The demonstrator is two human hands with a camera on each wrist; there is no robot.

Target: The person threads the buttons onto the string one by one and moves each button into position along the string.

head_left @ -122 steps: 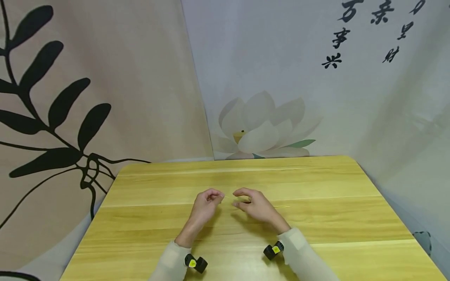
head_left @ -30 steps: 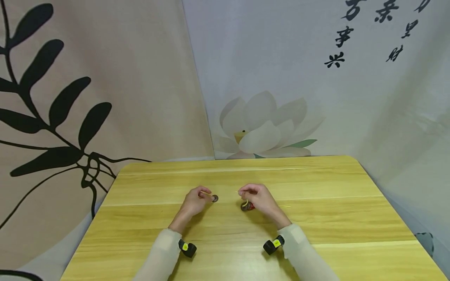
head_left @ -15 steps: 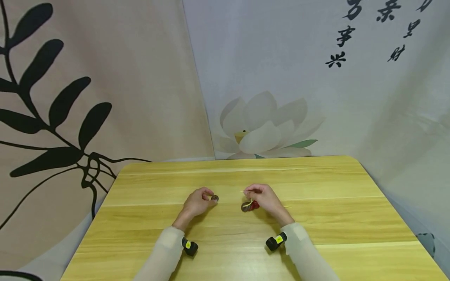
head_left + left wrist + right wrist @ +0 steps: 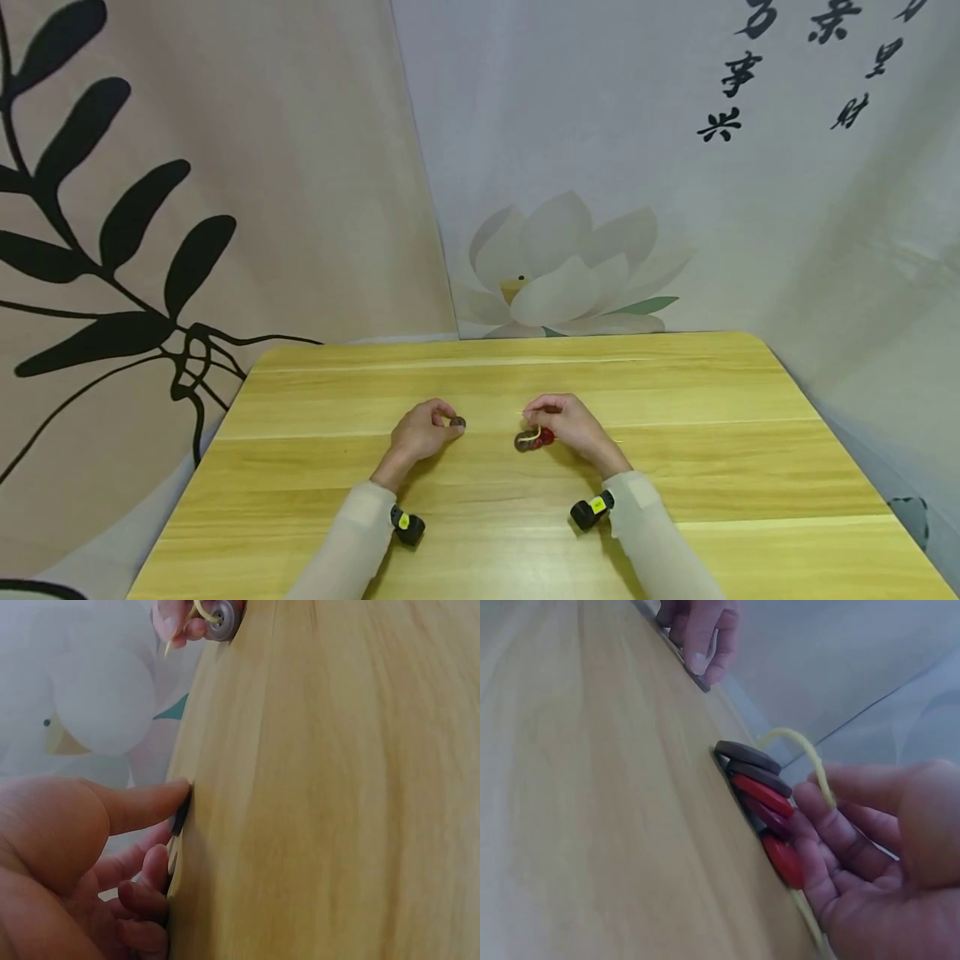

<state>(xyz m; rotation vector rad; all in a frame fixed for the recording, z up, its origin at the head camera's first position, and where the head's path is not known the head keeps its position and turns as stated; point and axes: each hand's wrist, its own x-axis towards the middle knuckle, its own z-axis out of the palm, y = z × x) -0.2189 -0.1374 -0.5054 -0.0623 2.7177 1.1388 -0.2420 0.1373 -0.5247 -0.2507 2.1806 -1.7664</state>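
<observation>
My left hand [image 4: 422, 432] pinches a loose dark brown button [image 4: 181, 814] between thumb and fingers, low at the tabletop. To its right, my right hand [image 4: 567, 422] pinches a yellow cord [image 4: 791, 735] near its end, which sticks out past the fingertips. Below those fingers, several buttons strung on the cord rest on the table. Two brown buttons [image 4: 746, 757] lead the row, followed by red buttons [image 4: 765, 793], tilted and leaning together in the right wrist view. The cord comes out of the front brown button [image 4: 223, 622] and bends up to the fingers.
The wooden table [image 4: 480, 533] runs out to both sides and towards the back. Behind it hangs a printed curtain [image 4: 337, 167] with leaves, a lotus and dark characters. Each sleeve carries a small black wrist camera [image 4: 407, 527].
Earlier the hands were close together at the cord; they have since parted, uncovering the strung buttons. In the last second the right hand shifted slightly right, the left only a little.
</observation>
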